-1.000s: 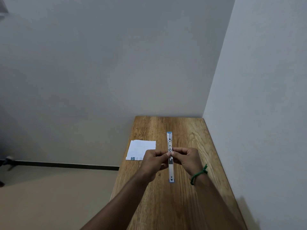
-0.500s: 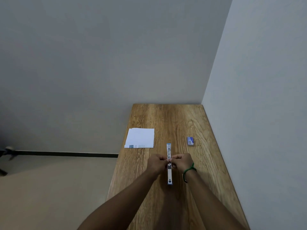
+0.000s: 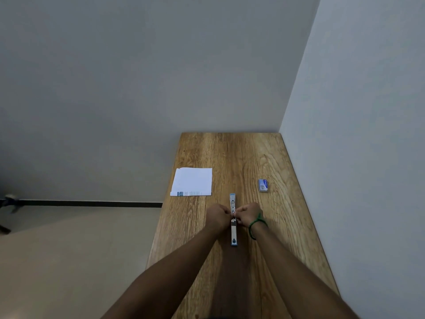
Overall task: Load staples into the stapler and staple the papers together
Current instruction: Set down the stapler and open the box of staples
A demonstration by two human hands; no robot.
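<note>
A blue and silver stapler (image 3: 233, 231) lies folded open flat along the middle of the wooden table (image 3: 248, 157), its two halves in one long line. My left hand (image 3: 218, 215) and my right hand (image 3: 248, 214) pinch it from both sides at its hinge. A green band circles my right wrist. White papers (image 3: 192, 181) with a printed blue strip lie at the table's left edge, apart from my hands. A small blue staple box (image 3: 263, 185) rests to the right of the stapler's far end.
The table is narrow, with a grey wall along its right side and another behind its far end. Its left edge drops to a beige floor. A dark object (image 3: 9, 202) stands on the floor at far left.
Both hands have carried the opened stapler lower and nearer to me. The staple box, hidden one second ago, is now in view. The papers have not moved.
</note>
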